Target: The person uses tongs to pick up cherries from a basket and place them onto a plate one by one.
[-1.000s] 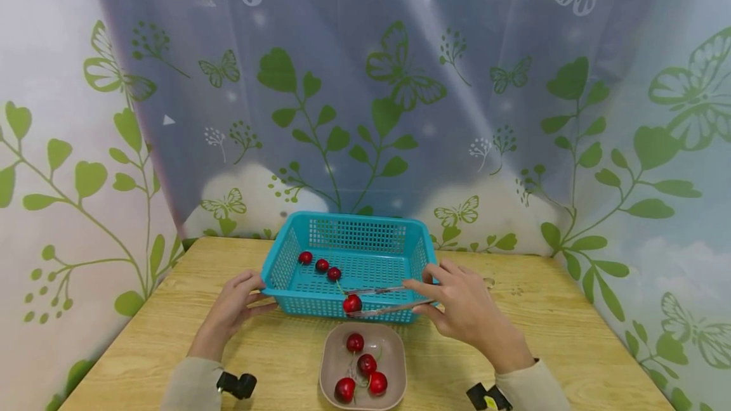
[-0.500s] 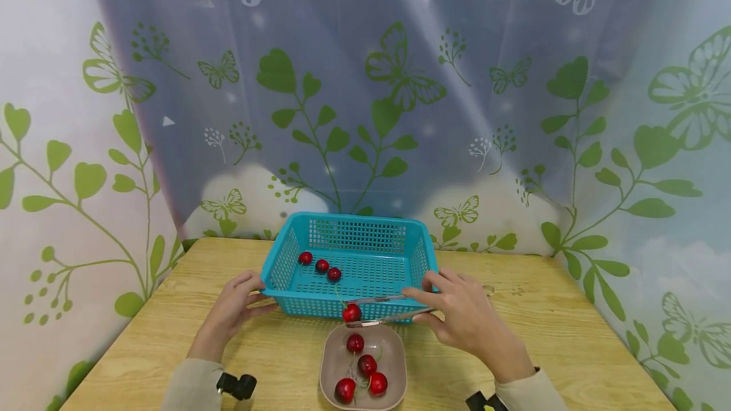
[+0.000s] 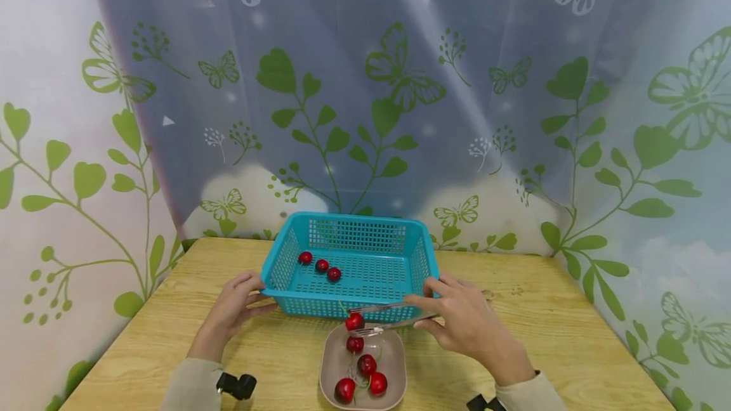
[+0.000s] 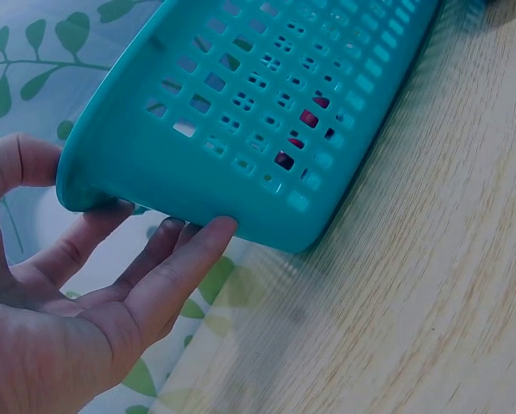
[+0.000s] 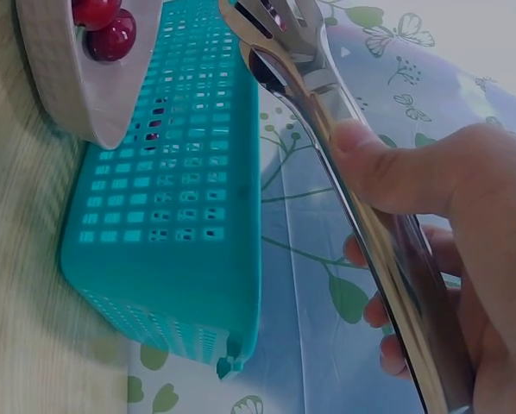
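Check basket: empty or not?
Not empty. Three cherries lie inside the basket in the head view; red also shows through its holes in the left wrist view.

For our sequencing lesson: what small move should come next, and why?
Probably the right hand should ease the metal tongs toward the middle of the beige bowl: the gripped cherry appears near its far rim in the head view, and four cherries lie inside.
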`<move>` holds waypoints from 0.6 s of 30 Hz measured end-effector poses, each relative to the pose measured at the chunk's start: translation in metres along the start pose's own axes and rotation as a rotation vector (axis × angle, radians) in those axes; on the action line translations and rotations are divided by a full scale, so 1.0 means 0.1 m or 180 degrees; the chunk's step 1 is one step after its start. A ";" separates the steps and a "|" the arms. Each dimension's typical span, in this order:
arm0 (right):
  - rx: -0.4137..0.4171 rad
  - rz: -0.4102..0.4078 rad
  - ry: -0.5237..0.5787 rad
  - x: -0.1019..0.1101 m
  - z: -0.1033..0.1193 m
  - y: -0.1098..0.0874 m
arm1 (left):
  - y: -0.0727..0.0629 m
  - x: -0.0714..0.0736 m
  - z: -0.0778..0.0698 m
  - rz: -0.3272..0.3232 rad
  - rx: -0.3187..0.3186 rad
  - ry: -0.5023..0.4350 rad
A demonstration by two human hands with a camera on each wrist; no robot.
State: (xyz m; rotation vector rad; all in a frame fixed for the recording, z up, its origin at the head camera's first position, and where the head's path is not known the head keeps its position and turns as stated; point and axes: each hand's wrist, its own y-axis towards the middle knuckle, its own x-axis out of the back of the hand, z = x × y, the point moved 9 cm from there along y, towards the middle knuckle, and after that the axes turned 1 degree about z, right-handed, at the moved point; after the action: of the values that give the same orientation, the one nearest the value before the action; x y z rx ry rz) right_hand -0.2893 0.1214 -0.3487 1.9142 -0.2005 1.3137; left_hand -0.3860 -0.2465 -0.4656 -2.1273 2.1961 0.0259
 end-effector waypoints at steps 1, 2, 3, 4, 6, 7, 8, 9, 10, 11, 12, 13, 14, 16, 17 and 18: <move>-0.0003 0.0017 0.0014 -0.01 0.00 0.00 | 0.00 0.00 0.00 0.0001 0.0000 0.0003; -0.0003 0.0035 0.0020 -0.03 0.01 0.00 | 0.00 0.00 0.00 -0.0002 0.0000 0.0004; 0.0001 0.0054 0.0026 -0.04 0.01 0.00 | 0.00 0.00 0.00 -0.0004 -0.0002 0.0011; 0.0004 0.0072 0.0030 -0.06 0.01 0.00 | 0.00 0.00 0.00 -0.0006 0.0000 0.0015; 0.0012 0.0114 0.0054 -0.09 0.02 0.00 | 0.00 0.00 -0.01 -0.0003 0.0002 0.0021; 0.0022 0.0130 0.0062 -0.11 0.03 0.00 | 0.00 0.00 -0.01 -0.0005 0.0006 0.0018; 0.0029 0.0152 0.0060 -0.12 0.04 0.00 | -0.01 0.00 -0.01 -0.0007 0.0012 0.0017; 0.0037 0.0166 0.0065 -0.14 0.05 0.00 | -0.01 0.00 -0.01 -0.0015 0.0018 0.0016; 0.0042 0.0178 0.0070 -0.15 0.05 0.00 | -0.01 0.00 -0.01 -0.0020 0.0025 0.0008; 0.0048 0.0188 0.0071 -0.16 0.06 0.00 | -0.01 0.00 -0.01 -0.0027 0.0031 0.0006; 0.0051 0.0196 0.0061 -0.17 0.06 0.00 | -0.01 0.00 -0.01 -0.0020 0.0030 0.0009; 0.0047 0.0212 0.0048 -0.18 0.07 0.00 | -0.01 0.00 -0.01 -0.0028 0.0034 0.0005; 0.0042 0.0229 0.0045 -0.19 0.07 0.00 | -0.01 0.00 -0.01 -0.0028 0.0038 0.0007; 0.0035 0.0262 0.0052 -0.20 0.08 0.00 | -0.01 0.00 -0.02 -0.0026 0.0037 0.0013; 0.0031 0.0284 0.0057 -0.21 0.08 0.00 | -0.01 -0.01 -0.02 -0.0023 0.0036 0.0021; 0.0029 0.0308 0.0056 -0.22 0.08 0.00 | -0.01 -0.01 -0.02 -0.0022 0.0036 0.0027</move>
State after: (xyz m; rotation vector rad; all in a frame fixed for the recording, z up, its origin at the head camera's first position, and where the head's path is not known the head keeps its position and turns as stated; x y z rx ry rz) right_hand -0.2936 0.1098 -0.3691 1.9205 -0.2818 1.3967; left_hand -0.3852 -0.2457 -0.4635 -2.1331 2.1880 0.0043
